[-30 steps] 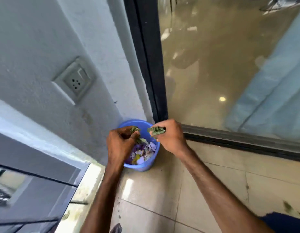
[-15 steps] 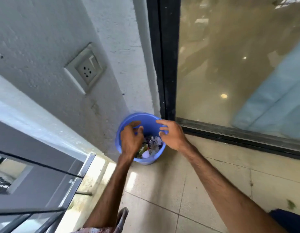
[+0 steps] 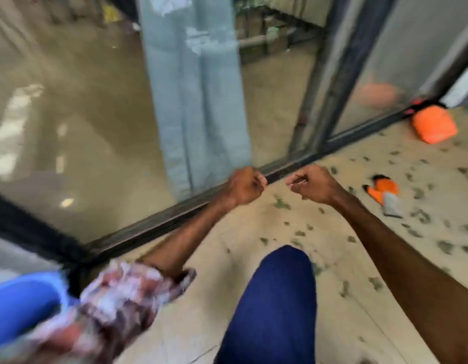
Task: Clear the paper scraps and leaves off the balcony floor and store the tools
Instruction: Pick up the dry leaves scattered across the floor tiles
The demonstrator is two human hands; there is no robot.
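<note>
The step in hand, as I judge it, is gathering the next lot of leaves (image 3: 281, 204) for the blue bucket (image 3: 23, 308); the bucket sits at the near left edge of the view, against the dark door track (image 3: 175, 216), and the leaves lie scattered over the balcony floor (image 3: 206, 298) to the right, thickest toward the far right. To do it well, start with the patch nearest the hands, just beyond the blue-clad knee (image 3: 274, 298); sweep several leaves together with flat fingers before lifting, since single picks would mean many trips; keep the bucket within reach. The small orange and black tool (image 3: 382, 189), with a grey part at its near end, lies among the leaves on the right; a larger orange object (image 3: 433, 127) rests by the track at the far right; both look untouched and could wait until the floor is done.

The left hand (image 3: 244, 186) hangs above the track with its fingers (image 3: 257, 179) curled into a fist, holding nothing visible; the right hand (image 3: 312, 186) is just beside it, apart, fingers curled too; a pale sliver shows at its fingertips, but the blur hides whether that is a scrap.
</note>
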